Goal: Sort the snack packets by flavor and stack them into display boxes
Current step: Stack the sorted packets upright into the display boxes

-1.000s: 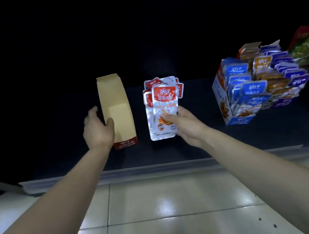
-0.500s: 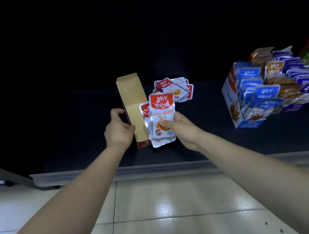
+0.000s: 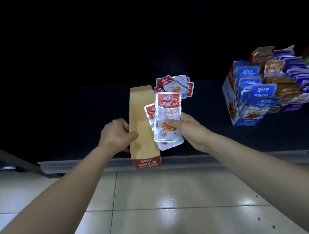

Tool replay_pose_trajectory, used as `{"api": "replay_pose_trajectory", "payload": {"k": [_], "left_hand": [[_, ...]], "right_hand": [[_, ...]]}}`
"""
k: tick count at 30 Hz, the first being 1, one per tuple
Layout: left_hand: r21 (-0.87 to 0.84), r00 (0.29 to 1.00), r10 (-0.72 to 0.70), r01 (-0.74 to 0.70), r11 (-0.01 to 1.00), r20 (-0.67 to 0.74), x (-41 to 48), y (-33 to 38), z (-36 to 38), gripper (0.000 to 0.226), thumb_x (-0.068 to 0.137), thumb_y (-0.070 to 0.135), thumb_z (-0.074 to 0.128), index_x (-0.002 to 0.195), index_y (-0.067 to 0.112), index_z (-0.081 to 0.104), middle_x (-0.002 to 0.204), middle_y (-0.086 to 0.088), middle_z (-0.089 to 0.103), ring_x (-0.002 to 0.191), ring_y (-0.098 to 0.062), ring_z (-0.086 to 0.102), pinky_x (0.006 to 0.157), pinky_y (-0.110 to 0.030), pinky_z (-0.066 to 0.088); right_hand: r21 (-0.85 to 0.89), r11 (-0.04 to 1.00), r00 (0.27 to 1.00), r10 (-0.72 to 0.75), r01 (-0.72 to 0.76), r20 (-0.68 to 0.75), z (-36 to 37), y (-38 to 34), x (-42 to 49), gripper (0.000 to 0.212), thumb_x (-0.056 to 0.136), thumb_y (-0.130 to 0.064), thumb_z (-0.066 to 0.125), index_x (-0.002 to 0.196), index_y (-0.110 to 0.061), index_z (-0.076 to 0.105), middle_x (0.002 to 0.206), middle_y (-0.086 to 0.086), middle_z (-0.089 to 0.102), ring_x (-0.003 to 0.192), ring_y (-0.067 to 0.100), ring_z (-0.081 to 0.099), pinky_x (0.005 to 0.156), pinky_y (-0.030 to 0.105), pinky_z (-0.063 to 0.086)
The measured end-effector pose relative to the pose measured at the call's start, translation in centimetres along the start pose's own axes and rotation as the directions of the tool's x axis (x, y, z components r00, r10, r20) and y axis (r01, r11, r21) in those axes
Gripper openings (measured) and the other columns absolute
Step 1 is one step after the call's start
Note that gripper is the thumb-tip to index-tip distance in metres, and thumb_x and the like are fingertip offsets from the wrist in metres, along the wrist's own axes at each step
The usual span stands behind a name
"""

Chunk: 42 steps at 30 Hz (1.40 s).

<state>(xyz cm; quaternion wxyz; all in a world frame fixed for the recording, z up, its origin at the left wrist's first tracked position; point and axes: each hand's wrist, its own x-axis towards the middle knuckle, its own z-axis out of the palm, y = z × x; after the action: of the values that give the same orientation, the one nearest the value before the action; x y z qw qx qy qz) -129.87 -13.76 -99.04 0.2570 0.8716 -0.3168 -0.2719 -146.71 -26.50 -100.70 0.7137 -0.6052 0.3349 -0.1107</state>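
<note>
Gripping the open cardboard box [image 3: 144,131] is the left hand [image 3: 116,135] — the right hand [image 3: 190,129] pinches red snack packets [image 3: 167,118].

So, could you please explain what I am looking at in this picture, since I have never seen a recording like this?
There is no machine here: a person wears a camera on the head, so the one view looks forward and down at that person's own work. The left hand grips the side of an empty brown display box with a red front, at the edge of a dark shelf above a tiled floor. The right hand pinches a stack of red packets beside the box's opening. Loose red packets lie behind. To the right, a blue box holds blue packets, with orange packets and purple packets alongside.
</note>
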Motion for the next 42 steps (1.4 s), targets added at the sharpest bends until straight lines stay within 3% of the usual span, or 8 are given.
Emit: {"api": "replay_pose_trajectory", "payload": {"k": [9,13,17,23,28,35,39,42], "left_hand": [[0.012,0.902,-0.191,0.203,0.979,0.388,-3.1,1.1,-1.0,0.013,0.086,0.012,0.064,0.083,0.006,0.053,0.088,-0.02,0.069,0.08,-0.033,0.072,0.071,-0.04,0.06],[-0.064,0.975,-0.091,0.106,0.992,0.204,-1.1,-0.1,-0.5,0.062,0.085,0.025,0.069,0.138,0.014,0.039,0.137,-0.011,0.05,0.12,-0.027,0.054,0.098,-0.039,0.049],[-0.372,0.989,0.136,-0.108,0.922,0.051,0.3,0.8,-0.5,0.072,0.091,0.014,0.058,0.152,0.029,0.021,0.156,0.0,0.026,0.142,-0.017,0.027,0.105,-0.027,0.031],[-0.395,0.962,0.265,-0.221,0.891,0.059,1.4,1.3,0.2,0.064,0.092,0.026,0.063,0.147,0.027,0.032,0.135,0.003,0.051,0.122,-0.012,0.05,0.098,-0.033,0.047],[-0.379,0.955,0.291,-0.247,0.892,0.061,1.4,0.3,-0.3,0.054,0.075,0.049,0.055,0.129,0.045,0.047,0.129,0.0,0.054,0.119,-0.015,0.054,0.098,-0.042,0.05],[-0.461,0.925,0.359,-0.267,0.846,0.123,1.3,0.0,-0.4,0.033,0.099,0.017,0.05,0.128,0.032,0.047,0.126,0.007,0.058,0.117,-0.004,0.054,0.093,-0.019,0.047],[-0.479,0.922,0.361,-0.257,0.839,0.14,1.0,-0.3,-0.5,0.041,0.099,0.02,0.05,0.138,0.031,0.042,0.127,0.013,0.058,0.117,-0.001,0.054,0.098,-0.024,0.046],[-0.475,0.927,0.355,-0.261,0.841,0.119,0.9,-0.4,-0.4,0.048,0.098,0.02,0.052,0.14,0.033,0.034,0.132,0.01,0.054,0.12,-0.003,0.053,0.097,-0.023,0.047]], "right_hand": [[0.039,0.995,0.99,-0.085,0.09,-0.115,1.1,-1.0,-0.3,0.023,0.099,-0.016,0.053,0.121,-0.008,0.053,0.115,0.006,0.069,0.102,0.019,0.068,0.093,0.033,0.054],[0.061,0.994,0.984,-0.084,0.095,-0.155,1.1,-0.6,-0.2,0.029,0.097,-0.018,0.057,0.123,-0.011,0.047,0.121,0.005,0.065,0.108,0.018,0.065,0.092,0.032,0.053],[0.067,0.986,0.977,-0.139,0.151,-0.161,1.2,-1.3,-0.2,0.029,0.098,-0.015,0.055,0.126,-0.015,0.047,0.12,0.001,0.064,0.108,0.016,0.065,0.091,0.029,0.054],[0.114,0.972,0.971,-0.186,0.204,-0.153,3.5,-2.3,0.9,0.037,0.1,-0.011,0.048,0.135,-0.018,0.039,0.119,-0.004,0.063,0.102,0.006,0.065,0.083,0.023,0.055],[0.023,0.975,0.95,-0.21,0.221,-0.23,5.2,-1.5,1.5,0.05,0.077,-0.054,0.06,0.121,-0.037,0.043,0.133,0.01,0.048,0.125,0.021,0.051,0.102,0.043,0.048],[-0.185,0.951,0.94,-0.282,0.247,-0.194,5.4,-1.1,2.3,0.03,0.095,-0.028,0.057,0.124,-0.022,0.052,0.133,0.0,0.035,0.128,0.013,0.033,0.11,0.039,0.039],[-0.158,0.958,0.951,-0.264,0.239,-0.159,5.1,-1.4,2.6,0.023,0.092,-0.019,0.063,0.111,-0.031,0.057,0.133,0.005,0.042,0.126,0.02,0.046,0.105,0.042,0.046],[-0.362,0.904,0.947,-0.292,0.226,-0.137,4.1,-1.5,3.1,0.031,0.09,-0.017,0.066,0.12,-0.018,0.058,0.13,0.006,0.047,0.115,0.012,0.05,0.101,0.029,0.044]]}}
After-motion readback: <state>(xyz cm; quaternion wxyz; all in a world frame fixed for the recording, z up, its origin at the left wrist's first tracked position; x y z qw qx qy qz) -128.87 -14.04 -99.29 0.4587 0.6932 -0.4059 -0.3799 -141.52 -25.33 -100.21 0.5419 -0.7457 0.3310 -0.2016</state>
